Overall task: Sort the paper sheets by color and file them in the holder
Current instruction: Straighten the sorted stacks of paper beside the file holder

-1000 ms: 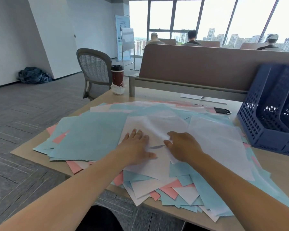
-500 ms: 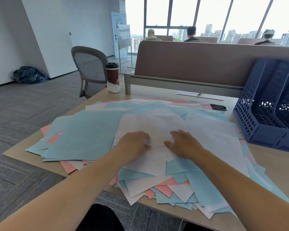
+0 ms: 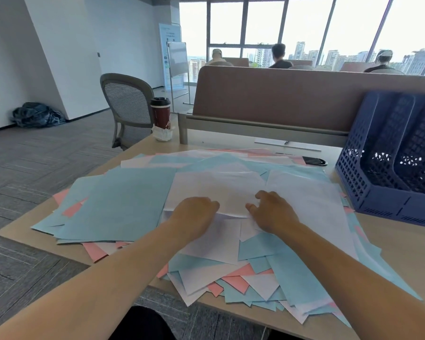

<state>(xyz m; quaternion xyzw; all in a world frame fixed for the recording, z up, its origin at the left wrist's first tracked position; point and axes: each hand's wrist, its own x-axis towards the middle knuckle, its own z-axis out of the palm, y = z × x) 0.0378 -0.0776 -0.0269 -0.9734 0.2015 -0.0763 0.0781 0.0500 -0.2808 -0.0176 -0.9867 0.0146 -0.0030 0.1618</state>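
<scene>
A loose heap of blue, pink and white paper sheets (image 3: 123,204) covers most of the desk. On top in the middle lies a white sheet (image 3: 219,190), its near edge raised a little. My left hand (image 3: 194,213) grips that edge with curled fingers. My right hand (image 3: 272,212) pinches the same edge just to the right, thumb below and fingers on top. The blue mesh file holder (image 3: 353,173) stands upright at the right of the desk, and the slots I can see hold no paper.
A red coffee cup (image 3: 160,114) stands at the desk's far left corner. A dark phone (image 3: 314,161) lies beyond the heap, near the holder. A brown divider (image 3: 304,99) bounds the far edge. A grey chair (image 3: 128,104) stands at left. Bare desk (image 3: 402,244) shows near the holder.
My left hand, flat on the white sheets a second ago, has curled its fingers. Both hands now hold the top white sheet's near edge, which has lifted slightly.
</scene>
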